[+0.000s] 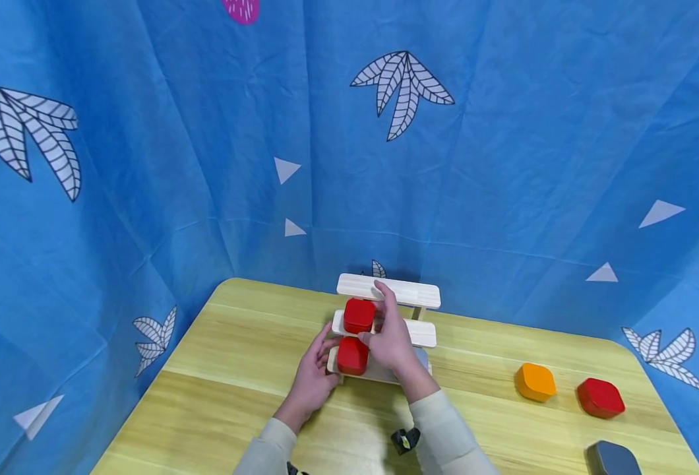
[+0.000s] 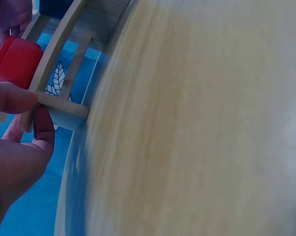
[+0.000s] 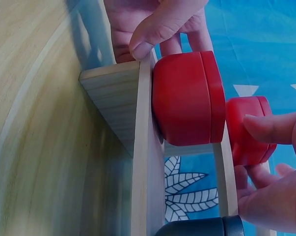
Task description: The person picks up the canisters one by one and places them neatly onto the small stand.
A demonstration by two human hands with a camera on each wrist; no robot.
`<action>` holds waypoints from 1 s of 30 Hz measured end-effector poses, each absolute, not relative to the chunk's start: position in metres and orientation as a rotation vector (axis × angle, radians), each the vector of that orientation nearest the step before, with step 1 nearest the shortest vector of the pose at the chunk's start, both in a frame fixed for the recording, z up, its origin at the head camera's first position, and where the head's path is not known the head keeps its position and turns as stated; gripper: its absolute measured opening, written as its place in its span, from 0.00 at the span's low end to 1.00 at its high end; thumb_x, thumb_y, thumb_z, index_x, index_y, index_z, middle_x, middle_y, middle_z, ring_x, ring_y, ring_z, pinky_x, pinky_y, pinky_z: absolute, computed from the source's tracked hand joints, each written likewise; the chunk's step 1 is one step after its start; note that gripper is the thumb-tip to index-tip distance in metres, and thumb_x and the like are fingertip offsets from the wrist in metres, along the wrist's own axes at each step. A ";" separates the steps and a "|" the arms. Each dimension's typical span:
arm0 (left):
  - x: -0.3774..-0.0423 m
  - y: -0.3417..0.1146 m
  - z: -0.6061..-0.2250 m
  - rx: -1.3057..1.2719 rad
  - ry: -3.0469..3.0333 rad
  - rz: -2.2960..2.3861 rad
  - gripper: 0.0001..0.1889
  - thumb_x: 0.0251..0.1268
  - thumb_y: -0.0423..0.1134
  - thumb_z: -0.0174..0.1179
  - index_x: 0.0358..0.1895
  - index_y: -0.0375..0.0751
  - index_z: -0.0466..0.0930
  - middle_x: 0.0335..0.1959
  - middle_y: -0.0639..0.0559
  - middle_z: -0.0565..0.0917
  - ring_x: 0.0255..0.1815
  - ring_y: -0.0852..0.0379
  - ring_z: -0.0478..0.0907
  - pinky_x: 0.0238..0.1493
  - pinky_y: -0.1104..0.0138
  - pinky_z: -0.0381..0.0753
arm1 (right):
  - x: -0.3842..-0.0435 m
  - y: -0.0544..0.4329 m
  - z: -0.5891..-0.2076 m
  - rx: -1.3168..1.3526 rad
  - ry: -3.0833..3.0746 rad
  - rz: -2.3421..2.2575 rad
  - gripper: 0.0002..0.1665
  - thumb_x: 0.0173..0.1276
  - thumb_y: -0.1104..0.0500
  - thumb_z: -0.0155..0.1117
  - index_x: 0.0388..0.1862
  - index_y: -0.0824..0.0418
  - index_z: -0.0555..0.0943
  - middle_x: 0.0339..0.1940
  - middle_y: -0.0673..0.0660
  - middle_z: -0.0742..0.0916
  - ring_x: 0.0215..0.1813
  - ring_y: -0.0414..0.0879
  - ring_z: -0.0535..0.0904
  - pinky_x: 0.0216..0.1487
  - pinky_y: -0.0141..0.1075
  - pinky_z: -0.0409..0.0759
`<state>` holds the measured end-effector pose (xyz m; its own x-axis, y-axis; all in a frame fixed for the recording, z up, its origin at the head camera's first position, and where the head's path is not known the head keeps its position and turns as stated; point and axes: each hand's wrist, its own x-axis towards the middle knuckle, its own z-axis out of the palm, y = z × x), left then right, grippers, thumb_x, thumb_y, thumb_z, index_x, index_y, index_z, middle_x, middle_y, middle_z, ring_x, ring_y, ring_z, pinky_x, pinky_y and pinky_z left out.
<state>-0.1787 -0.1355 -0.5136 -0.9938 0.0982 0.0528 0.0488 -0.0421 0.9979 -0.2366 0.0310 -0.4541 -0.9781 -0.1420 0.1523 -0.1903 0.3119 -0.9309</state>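
A small wooden three-tier shelf [image 1: 388, 290] stands at the back of the table. One rounded red box [image 1: 359, 315] sits on its middle tier, another red box [image 1: 352, 356] at the left of the bottom tier. My left hand [image 1: 314, 376] grips the left end of the bottom tier; in the left wrist view its thumb lies on the wood with a finger underneath. My right hand [image 1: 392, 336] holds the middle-tier red box [image 3: 248, 130], thumb on its front and fingers behind. A dark grey box [image 3: 201, 227] on the bottom tier is partly hidden by that hand.
To the right on the wooden table [image 1: 219, 382] lie an orange box [image 1: 535, 382], a red box [image 1: 601, 398] and a dark grey box [image 1: 612, 458] near the front edge. A blue patterned curtain [image 1: 504, 165] hangs right behind the table and along its sides.
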 end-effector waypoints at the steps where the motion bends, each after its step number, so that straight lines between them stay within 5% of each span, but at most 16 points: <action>1: -0.179 -0.135 -0.513 0.165 2.153 2.235 0.53 0.51 0.09 0.54 0.81 0.48 0.49 0.69 0.40 0.68 0.62 0.40 0.69 0.50 0.63 0.80 | -0.237 0.031 -0.454 0.321 -2.511 1.789 0.63 0.51 0.78 0.72 0.79 0.44 0.55 0.60 0.58 0.79 0.55 0.53 0.76 0.55 0.49 0.77; 30: -0.187 -0.134 -0.530 0.141 2.143 2.239 0.54 0.51 0.09 0.53 0.81 0.52 0.49 0.70 0.40 0.68 0.63 0.38 0.69 0.46 0.61 0.82 | -0.232 0.040 -0.453 0.265 -2.531 1.820 0.63 0.49 0.75 0.75 0.79 0.44 0.55 0.65 0.58 0.76 0.62 0.57 0.74 0.61 0.50 0.75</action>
